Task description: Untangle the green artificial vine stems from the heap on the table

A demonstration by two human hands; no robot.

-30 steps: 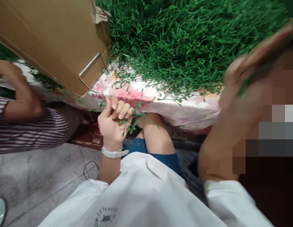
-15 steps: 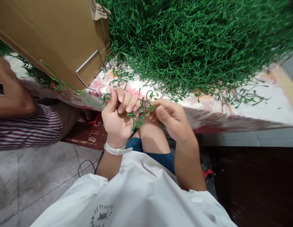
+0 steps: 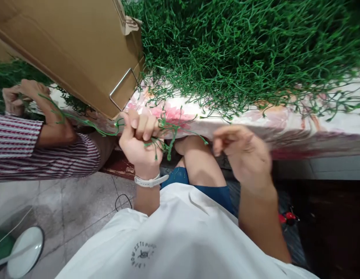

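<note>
My left hand [image 3: 142, 143] is closed around a green artificial plant stem [image 3: 95, 128]. The stem's long bare end trails off to the left, and its forked green sprigs [image 3: 171, 143] stick out past the fingers on the right. Out to the right, apart from the stem, is my right hand [image 3: 244, 155]. Its fingers are loosely bent and partly blurred, with nothing visible in them. Both hands are just in front of the table edge, above my knees. A big heap of green artificial stems [image 3: 241, 58] lies beyond them on the flowered tablecloth [image 3: 180, 116].
A cardboard box [image 3: 72, 50] stands at the left of the heap, with a rectangular metal wire frame [image 3: 124, 89] at its near corner. Left of it, a person in a striped shirt [image 3: 52, 151] works at more green stems. A round white base [image 3: 25, 252] stands on the floor.
My right hand has come away from the sprigs and moved right. My left hand still grips the stem. The view has shifted left, and more of the other person shows.
</note>
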